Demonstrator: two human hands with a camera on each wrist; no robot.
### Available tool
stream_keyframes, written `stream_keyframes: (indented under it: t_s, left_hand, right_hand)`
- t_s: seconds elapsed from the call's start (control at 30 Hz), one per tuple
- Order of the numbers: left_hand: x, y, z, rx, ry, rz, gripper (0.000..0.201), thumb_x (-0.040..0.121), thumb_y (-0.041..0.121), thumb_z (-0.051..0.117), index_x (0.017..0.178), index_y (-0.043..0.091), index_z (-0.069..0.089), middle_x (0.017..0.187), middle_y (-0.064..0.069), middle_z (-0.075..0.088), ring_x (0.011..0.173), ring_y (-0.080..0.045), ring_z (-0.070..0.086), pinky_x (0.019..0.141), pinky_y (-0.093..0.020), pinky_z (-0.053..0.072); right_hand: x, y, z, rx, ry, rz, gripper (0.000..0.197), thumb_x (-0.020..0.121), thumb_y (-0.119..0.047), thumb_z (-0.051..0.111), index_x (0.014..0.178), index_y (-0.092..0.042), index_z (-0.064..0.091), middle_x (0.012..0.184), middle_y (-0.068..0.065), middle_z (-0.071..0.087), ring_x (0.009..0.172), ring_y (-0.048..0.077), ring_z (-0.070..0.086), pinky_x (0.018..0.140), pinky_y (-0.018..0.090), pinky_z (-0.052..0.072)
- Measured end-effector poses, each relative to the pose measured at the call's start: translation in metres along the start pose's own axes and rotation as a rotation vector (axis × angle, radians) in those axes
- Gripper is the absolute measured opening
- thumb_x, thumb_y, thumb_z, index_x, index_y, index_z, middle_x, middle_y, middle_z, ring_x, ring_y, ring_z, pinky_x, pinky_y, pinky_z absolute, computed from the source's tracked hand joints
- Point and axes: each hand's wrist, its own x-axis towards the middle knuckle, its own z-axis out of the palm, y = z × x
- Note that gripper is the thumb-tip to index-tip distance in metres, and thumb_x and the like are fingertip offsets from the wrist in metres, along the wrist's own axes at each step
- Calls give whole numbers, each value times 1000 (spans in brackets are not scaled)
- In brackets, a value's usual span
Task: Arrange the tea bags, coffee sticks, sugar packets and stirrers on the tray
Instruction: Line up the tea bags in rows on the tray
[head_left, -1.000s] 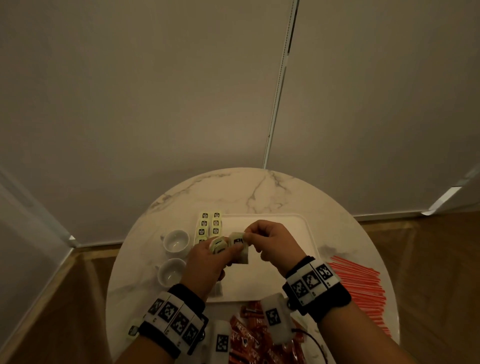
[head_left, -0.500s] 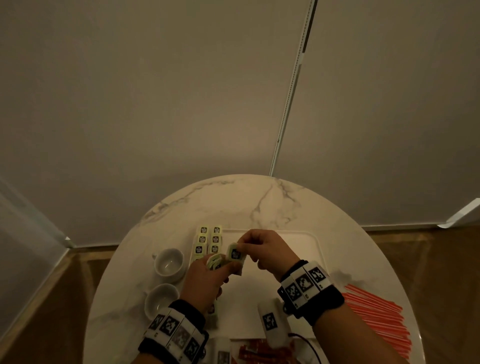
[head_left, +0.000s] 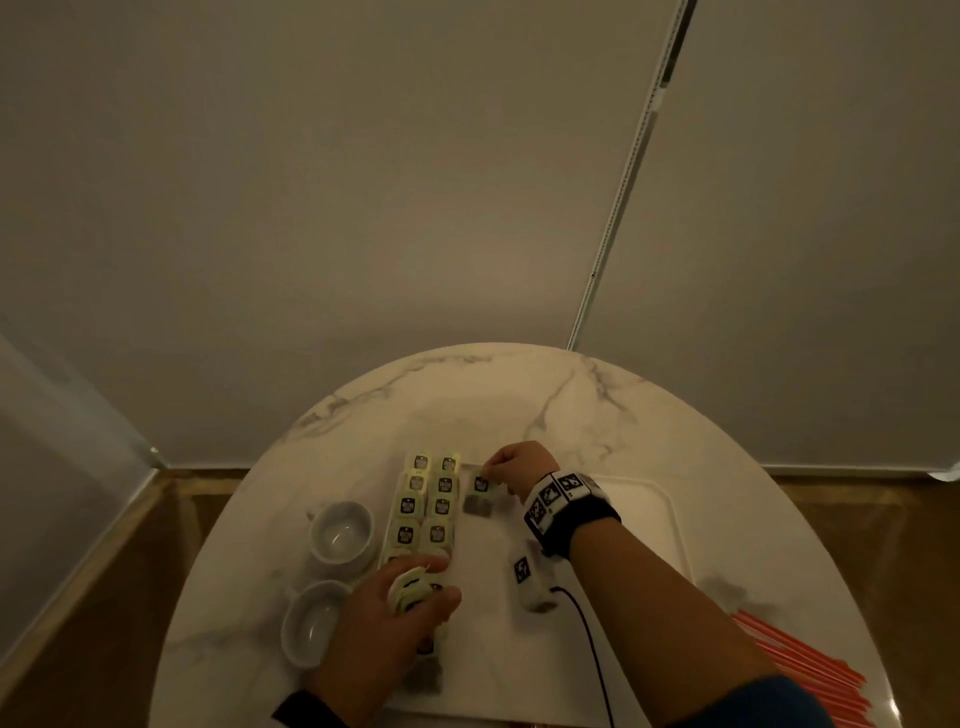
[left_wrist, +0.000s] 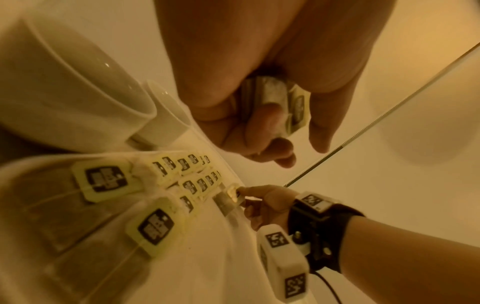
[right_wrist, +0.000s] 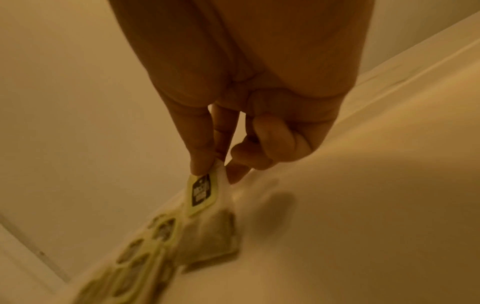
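A single tea bag (head_left: 479, 496) is pinched by its tag in the right hand (head_left: 519, 465) and lowered onto the tray (head_left: 670, 525) beside two laid rows (head_left: 426, 506), likely starting a third. Spare bags (head_left: 410, 590) are gripped in the left hand (head_left: 387, 618) as supply.

The head view is dim and warm, with light pooling on the round white marble table (head_left: 571, 415) while the lower left corner falls dark. Straight wall lines bow toward the frame edges. Both wrist views are amber-tinted. In the right wrist view, the lower-left yellow-tagged tea bags (right_wrist: 145, 257) smear with blur, and a soft shadow lies at centre right.
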Motion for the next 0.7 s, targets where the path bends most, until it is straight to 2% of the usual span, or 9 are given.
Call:
stream_keyframes:
  t_s: [0.07,0.17,0.23,0.3,0.43,0.57,0.7]
  left_hand:
    - [-3,1,-5,-5,-26,2,23,76,0,75,96,11,71,92,-7,72,53,-7,59,41,-14,42]
    - [-4,2,-13,-49,-57,-24,20,73,-3,77,89,8,73,77,-12,70,42,-9,55,36,-16,40]
    - [-2,1,-18,-43,-84,-36,17,67,6,83,79,14,75,67,-16,68,46,-15,55,35,-20,39]
    - [-1,1,-19,-17,-98,-33,15,64,13,84,75,17,75,63,-14,66,49,-20,55,36,-22,39]
    - [0,5,-17,-12,-118,-32,14,67,10,84,74,19,74,60,-13,65,47,-19,54,36,-21,38]
    - [0,6,-16,-16,-142,-30,17,61,20,83,75,19,74,59,-10,64,46,-17,53,34,-21,37]
    - [2,3,-17,-29,-132,-36,23,56,26,81,77,19,74,63,-13,65,49,-19,54,35,-21,37]
  right_hand:
    - [10,2,4,-31,14,-6,9,85,-13,69,84,-7,75,67,0,61,64,12,53,61,22,43]
    - [20,4,6,-45,58,-23,13,86,-15,68,89,-5,75,79,6,64,78,17,56,69,25,43]
    - [23,5,6,-44,76,-23,12,86,-15,67,89,-5,75,79,6,63,79,18,56,69,25,42]
    - [26,6,7,-60,87,-26,12,85,-16,68,89,-6,75,76,3,62,79,17,55,68,24,41]
    - [30,5,8,-86,98,-35,13,86,-18,69,91,-7,74,79,2,62,79,16,54,69,23,40]
    - [32,4,11,-89,99,-22,12,86,-19,68,91,-10,75,79,0,62,77,14,54,68,23,40]
    - [34,2,13,-68,100,-39,12,86,-17,69,92,-8,75,82,5,65,77,15,55,68,24,42]
